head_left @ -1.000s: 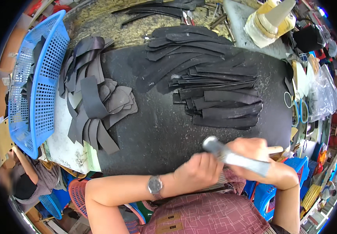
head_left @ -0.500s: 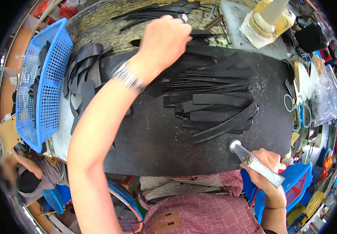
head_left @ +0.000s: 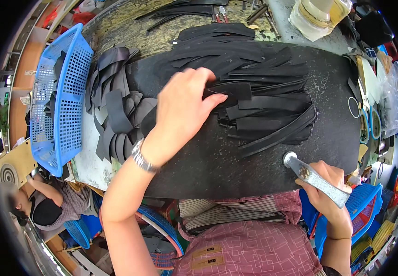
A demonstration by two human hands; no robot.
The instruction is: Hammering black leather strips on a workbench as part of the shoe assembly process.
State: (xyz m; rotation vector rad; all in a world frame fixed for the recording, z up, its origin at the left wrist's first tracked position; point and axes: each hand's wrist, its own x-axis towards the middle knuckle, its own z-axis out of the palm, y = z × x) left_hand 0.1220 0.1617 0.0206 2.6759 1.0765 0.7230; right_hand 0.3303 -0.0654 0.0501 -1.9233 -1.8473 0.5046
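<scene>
My left hand [head_left: 183, 103] hovers over the left ends of the black leather strips [head_left: 272, 103]. Its thumb and index finger are apart, with the end of one short strip [head_left: 233, 90] lying between or just beyond them; I see no grip on it. On the right, my right hand [head_left: 326, 184] is closed around a metal hammer [head_left: 316, 179], its round face toward the strips and above the dark work board [head_left: 199, 170]. More black strips [head_left: 217, 43] are bunched at the far side of the board.
Grey-black pieces [head_left: 116, 106] are heaped left of the board, beside a blue basket [head_left: 72, 101]. Red-handled pliers [head_left: 221, 14] lie at the back, near a whitish pot [head_left: 321, 18]. Scissors [head_left: 370, 122] rest at the right. Another person [head_left: 54, 202] sits at lower left.
My left hand has come back from the far strips toward me, its fingers going from closed to apart. My right hand keeps the hammer. The whole view has shifted slightly.
</scene>
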